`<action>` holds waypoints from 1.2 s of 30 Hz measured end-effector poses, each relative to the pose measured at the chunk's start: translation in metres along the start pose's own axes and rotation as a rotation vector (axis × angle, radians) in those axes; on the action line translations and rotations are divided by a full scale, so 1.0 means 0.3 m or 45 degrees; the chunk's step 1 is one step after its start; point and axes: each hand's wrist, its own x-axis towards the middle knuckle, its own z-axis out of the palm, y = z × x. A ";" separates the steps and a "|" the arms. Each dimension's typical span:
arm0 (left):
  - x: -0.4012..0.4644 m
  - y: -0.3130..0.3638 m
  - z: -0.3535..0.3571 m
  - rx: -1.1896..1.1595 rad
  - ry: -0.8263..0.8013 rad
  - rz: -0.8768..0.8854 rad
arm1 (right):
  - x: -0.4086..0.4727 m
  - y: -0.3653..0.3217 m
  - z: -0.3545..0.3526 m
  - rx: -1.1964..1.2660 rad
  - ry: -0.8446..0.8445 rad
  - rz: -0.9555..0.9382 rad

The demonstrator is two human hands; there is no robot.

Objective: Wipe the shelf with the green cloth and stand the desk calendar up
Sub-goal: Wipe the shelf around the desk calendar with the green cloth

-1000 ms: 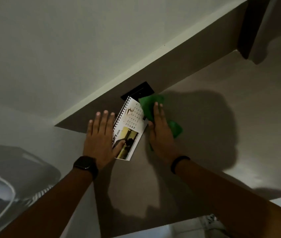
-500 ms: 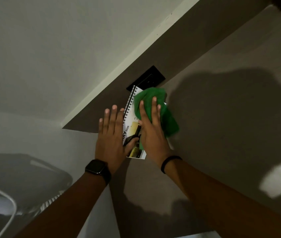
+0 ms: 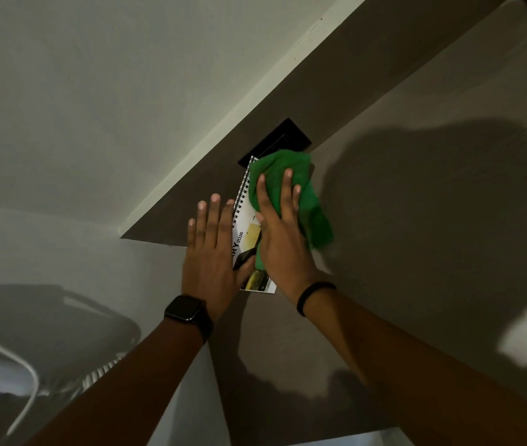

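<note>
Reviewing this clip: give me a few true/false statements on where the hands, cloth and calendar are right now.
1. The right hand presses the crumpled green cloth flat-palmed. True.
2. The white spiral-bound desk calendar stands upright. False: it lies flat on the grey-brown shelf.
3. The left hand rests on the calendar's left side, thumb across its page. True.
4. The cloth lies clear of the calendar. False: it covers the calendar's upper part.
5. The left wrist is bare. False: it wears a black smartwatch.
</note>
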 end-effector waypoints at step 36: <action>-0.008 0.006 0.003 -0.052 0.033 -0.015 | -0.094 0.114 -0.065 -0.061 -0.295 -0.180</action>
